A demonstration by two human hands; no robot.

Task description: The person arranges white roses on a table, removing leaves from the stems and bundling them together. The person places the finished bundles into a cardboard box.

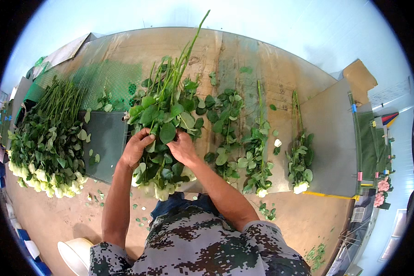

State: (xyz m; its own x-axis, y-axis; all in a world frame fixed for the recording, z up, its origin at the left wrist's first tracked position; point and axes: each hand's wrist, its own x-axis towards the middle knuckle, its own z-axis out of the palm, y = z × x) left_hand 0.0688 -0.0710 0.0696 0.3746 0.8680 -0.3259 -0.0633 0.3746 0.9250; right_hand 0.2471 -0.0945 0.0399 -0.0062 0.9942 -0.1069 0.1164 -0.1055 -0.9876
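Note:
A bunch of white roses (165, 132) lies in front of me, blooms at the table's near edge and stems pointing away. At its left side, my left hand (138, 145) grips among the stems and leaves, its thumb on top. My right hand (183, 146) grips the bunch from the right, with fingertips partly hidden by leaves. One stem sticks out well beyond the others at the far end. To the right lie leafy stems (226, 127), a single white rose (261, 155) and a small group of white roses (300, 158).
A large pile of white roses (51, 138) lies at the left, beside green netting (107, 81) and a dark mat (105, 145). An upright grey panel (331, 141) bounds the table (279, 62) on the right. Below stands a pale bucket (74, 255); cut leaves litter the floor.

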